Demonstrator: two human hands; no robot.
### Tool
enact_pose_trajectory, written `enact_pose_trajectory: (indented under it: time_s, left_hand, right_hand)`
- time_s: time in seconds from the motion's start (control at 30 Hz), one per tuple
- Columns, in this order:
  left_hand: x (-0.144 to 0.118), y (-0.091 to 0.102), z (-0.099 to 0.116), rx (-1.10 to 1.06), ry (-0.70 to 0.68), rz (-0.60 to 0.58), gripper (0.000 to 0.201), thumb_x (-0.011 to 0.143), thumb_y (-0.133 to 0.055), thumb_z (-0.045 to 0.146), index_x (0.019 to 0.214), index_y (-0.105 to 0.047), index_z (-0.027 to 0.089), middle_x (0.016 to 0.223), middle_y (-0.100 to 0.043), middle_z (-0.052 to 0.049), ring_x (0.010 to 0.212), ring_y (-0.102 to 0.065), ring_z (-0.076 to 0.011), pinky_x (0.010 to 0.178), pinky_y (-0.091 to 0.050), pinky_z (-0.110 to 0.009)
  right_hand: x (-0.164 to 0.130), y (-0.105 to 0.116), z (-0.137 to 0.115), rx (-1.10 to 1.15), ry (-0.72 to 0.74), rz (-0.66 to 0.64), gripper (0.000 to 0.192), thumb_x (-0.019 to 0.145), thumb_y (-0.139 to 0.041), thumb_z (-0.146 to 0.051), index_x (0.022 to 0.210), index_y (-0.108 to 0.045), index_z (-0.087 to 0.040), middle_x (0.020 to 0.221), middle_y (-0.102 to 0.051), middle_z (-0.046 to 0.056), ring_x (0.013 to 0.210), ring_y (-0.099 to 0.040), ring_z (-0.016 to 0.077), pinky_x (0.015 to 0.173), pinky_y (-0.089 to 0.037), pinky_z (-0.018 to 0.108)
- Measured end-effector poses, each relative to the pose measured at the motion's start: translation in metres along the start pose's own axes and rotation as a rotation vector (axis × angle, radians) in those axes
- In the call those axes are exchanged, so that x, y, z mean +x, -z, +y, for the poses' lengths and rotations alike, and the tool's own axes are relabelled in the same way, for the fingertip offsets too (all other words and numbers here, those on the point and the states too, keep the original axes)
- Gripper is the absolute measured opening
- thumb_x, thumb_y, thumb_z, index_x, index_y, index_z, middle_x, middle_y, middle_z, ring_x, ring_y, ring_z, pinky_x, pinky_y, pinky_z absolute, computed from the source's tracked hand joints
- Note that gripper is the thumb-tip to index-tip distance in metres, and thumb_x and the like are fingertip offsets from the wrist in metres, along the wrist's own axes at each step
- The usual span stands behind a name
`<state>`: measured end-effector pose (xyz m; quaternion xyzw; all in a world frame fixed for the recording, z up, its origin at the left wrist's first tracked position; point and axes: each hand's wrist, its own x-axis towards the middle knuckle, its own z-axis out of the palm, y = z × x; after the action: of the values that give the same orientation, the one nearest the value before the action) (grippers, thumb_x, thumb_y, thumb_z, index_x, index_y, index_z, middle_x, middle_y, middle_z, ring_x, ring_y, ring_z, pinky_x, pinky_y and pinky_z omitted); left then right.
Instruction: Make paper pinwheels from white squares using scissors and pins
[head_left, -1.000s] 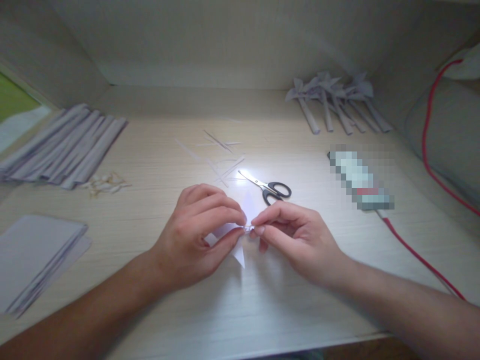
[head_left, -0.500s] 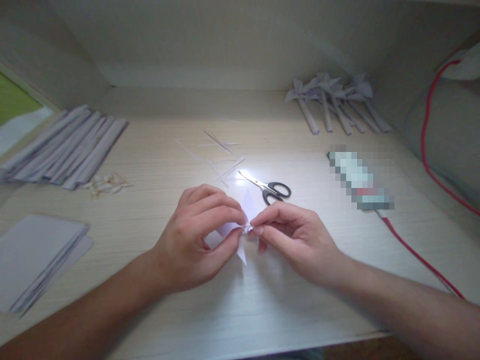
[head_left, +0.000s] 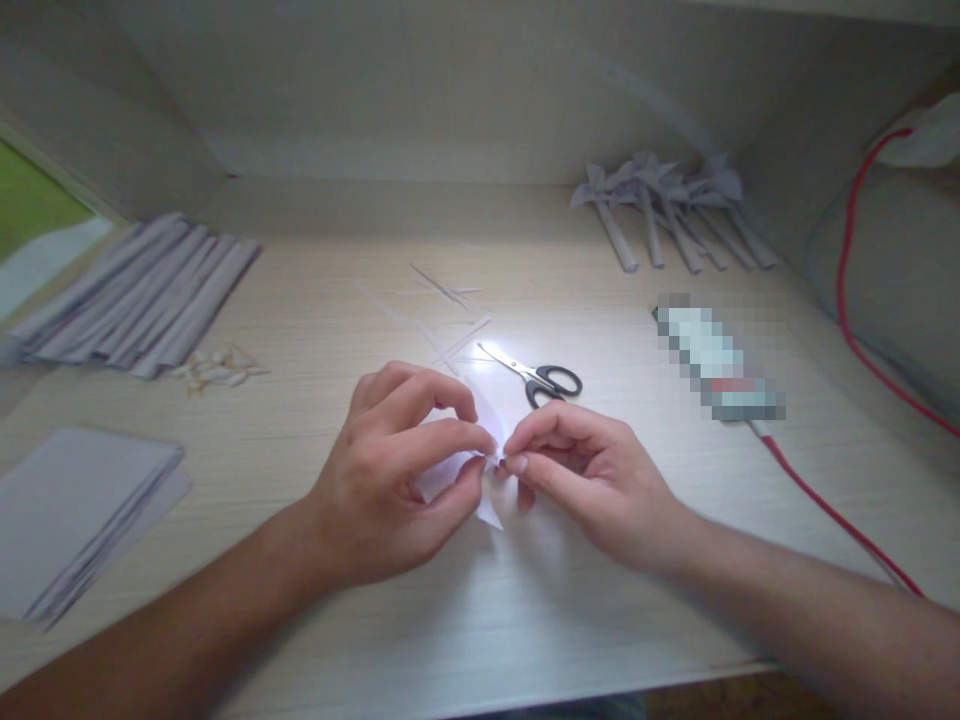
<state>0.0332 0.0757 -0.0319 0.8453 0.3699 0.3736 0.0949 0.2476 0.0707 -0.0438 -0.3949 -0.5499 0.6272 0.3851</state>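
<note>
A small folded white paper piece (head_left: 489, 512) with pointed flaps is pinched between both hands just above the pale wooden table (head_left: 465, 620). My left hand (head_left: 394, 470) grips it from the left, thumb and fingers closed on its middle. My right hand (head_left: 581, 480) pinches the same middle from the right, fingertips touching the left hand's. Most of the paper is hidden behind my fingers.
Black-handled scissors (head_left: 536, 375) lie just beyond the hands, with thin paper strips (head_left: 446, 320) behind. Rolled paper tubes (head_left: 142, 300) and flat sheets (head_left: 71, 510) sit at left. Finished paper pinwheels (head_left: 667, 215) lie back right. A blurred object (head_left: 716, 365) and red cable (head_left: 832, 510) are at right.
My left index finger has lifted and curled a little; the paper's lower point has shifted slightly right. Both hands stay in place, pinching the paper.
</note>
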Motion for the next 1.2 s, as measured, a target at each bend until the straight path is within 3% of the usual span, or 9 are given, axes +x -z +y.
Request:
enact_pose_trajectory:
  time_s: [0.37,0.6,0.77,0.93,1.2]
  left_hand:
    - [-0.001,-0.004,-0.001,0.129,-0.099,0.012,0.018,0.076,-0.075,0.01,0.089,-0.072,0.023,0.096,-0.074,-0.005,0.094,-0.062,-0.0258,0.085,-0.045,-0.047]
    - [-0.001,-0.004,-0.002,0.022,-0.023,-0.03,0.015,0.081,-0.075,0.011,0.088,-0.073,0.024,0.099,-0.071,-0.005,0.095,-0.061,-0.0235,0.086,-0.045,-0.044]
    - [0.0,-0.003,-0.004,-0.064,0.014,-0.082,0.016,0.084,-0.072,0.01,0.093,-0.072,0.023,0.098,-0.069,-0.005,0.093,-0.062,-0.0208,0.086,-0.047,-0.04]
    - [0.003,-0.002,-0.005,-0.082,0.079,-0.011,0.022,0.082,-0.073,0.012,0.1,-0.064,0.02,0.096,-0.069,-0.006,0.092,-0.064,-0.0226,0.084,-0.05,-0.04]
    - [-0.001,0.006,-0.004,-0.083,0.23,0.112,0.014,0.081,-0.072,0.018,0.092,-0.064,0.02,0.084,-0.064,-0.001,0.078,-0.06,-0.0173,0.072,-0.048,-0.034]
  right_hand:
    - [-0.001,-0.001,0.001,0.003,-0.041,0.009,0.004,0.089,-0.074,-0.017,0.09,-0.07,-0.017,0.077,-0.073,0.0,0.064,-0.068,0.0102,0.062,-0.057,0.021]
    - [-0.003,-0.001,0.004,0.014,-0.038,-0.028,0.018,0.087,-0.078,-0.021,0.099,-0.067,-0.018,0.083,-0.076,0.003,0.072,-0.071,0.0138,0.065,-0.058,0.025]
    - [-0.004,0.0,0.004,-0.007,-0.047,-0.026,0.016,0.089,-0.074,-0.02,0.103,-0.066,-0.019,0.084,-0.077,0.003,0.071,-0.07,0.0143,0.064,-0.057,0.026]
    - [0.0,0.0,0.001,0.024,-0.05,0.055,0.016,0.086,-0.075,-0.02,0.099,-0.067,-0.02,0.076,-0.075,0.001,0.063,-0.069,0.0133,0.059,-0.057,0.025]
    - [0.005,0.004,-0.003,0.055,-0.059,0.156,0.018,0.083,-0.075,-0.02,0.1,-0.067,-0.02,0.076,-0.079,0.002,0.053,-0.07,0.0139,0.056,-0.057,0.026]
